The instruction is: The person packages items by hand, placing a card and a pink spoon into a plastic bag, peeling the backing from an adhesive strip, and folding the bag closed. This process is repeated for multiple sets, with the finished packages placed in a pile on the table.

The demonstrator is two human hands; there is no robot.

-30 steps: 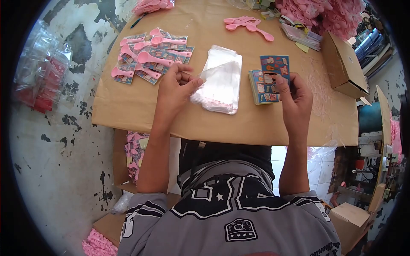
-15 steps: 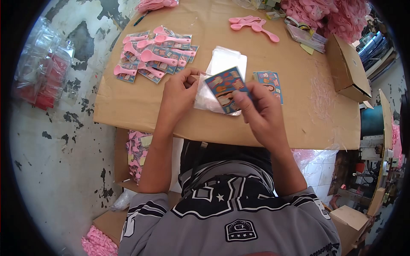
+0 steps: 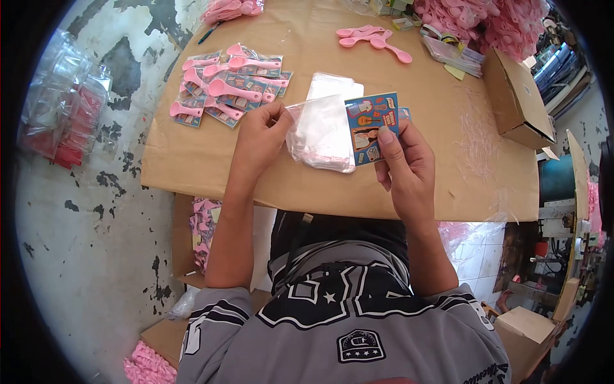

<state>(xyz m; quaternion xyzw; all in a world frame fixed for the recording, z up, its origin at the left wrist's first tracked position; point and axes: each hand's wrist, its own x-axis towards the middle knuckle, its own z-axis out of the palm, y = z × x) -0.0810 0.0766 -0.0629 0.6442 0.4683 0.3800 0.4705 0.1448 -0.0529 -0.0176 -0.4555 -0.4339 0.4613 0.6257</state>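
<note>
My left hand (image 3: 261,139) pinches the edge of a clear plastic bag (image 3: 316,121), which lies spread over a stack of clear bags (image 3: 332,83). Between thumb and fingers, my right hand (image 3: 406,157) holds a blue printed card (image 3: 372,115) upright at the bag's right side. The card's left edge is close to the bag; whether they touch I cannot tell. More blue card shows behind my right fingers. Left of my hands lies a pile of packed cards with pink spoons (image 3: 235,91).
Loose pink spoons (image 3: 391,51) lie at the table's back. A large heap of pink spoons (image 3: 467,19), flat plastic packs (image 3: 451,56) and an open cardboard box (image 3: 517,99) stand at the back right. Another pink bundle (image 3: 231,9) is at the back left.
My right hand has moved right with the card, which has turned from tilted to nearly upright. My left hand has shifted slightly left, and the clear bag is now spread out flatter.
</note>
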